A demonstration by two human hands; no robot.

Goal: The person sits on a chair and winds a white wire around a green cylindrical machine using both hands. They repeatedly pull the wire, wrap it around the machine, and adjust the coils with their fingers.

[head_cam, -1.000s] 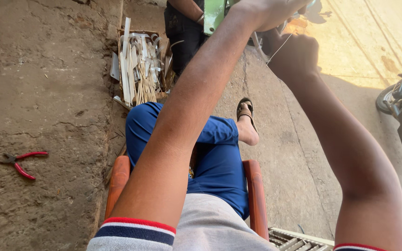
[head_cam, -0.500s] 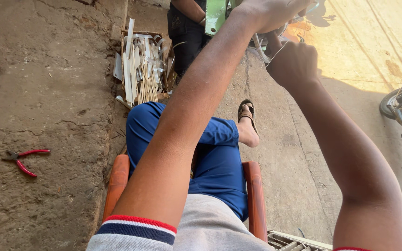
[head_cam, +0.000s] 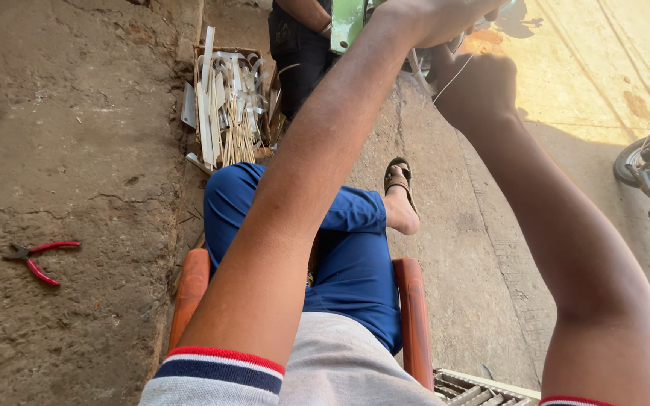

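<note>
Both hands are up at the top: left hand (head_cam: 445, 15) and right hand (head_cam: 475, 86) each pinch a thin wire (head_cam: 453, 75) (pliers (head_cam: 39, 259) lie far left).

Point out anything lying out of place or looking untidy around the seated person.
The red-handled pliers lie alone on the bare dirt ground, well off to the person's left and apart from the box of metal strips and sticks, whose contents poke out unevenly over its edge. Nothing looks spilled or broken.
</note>
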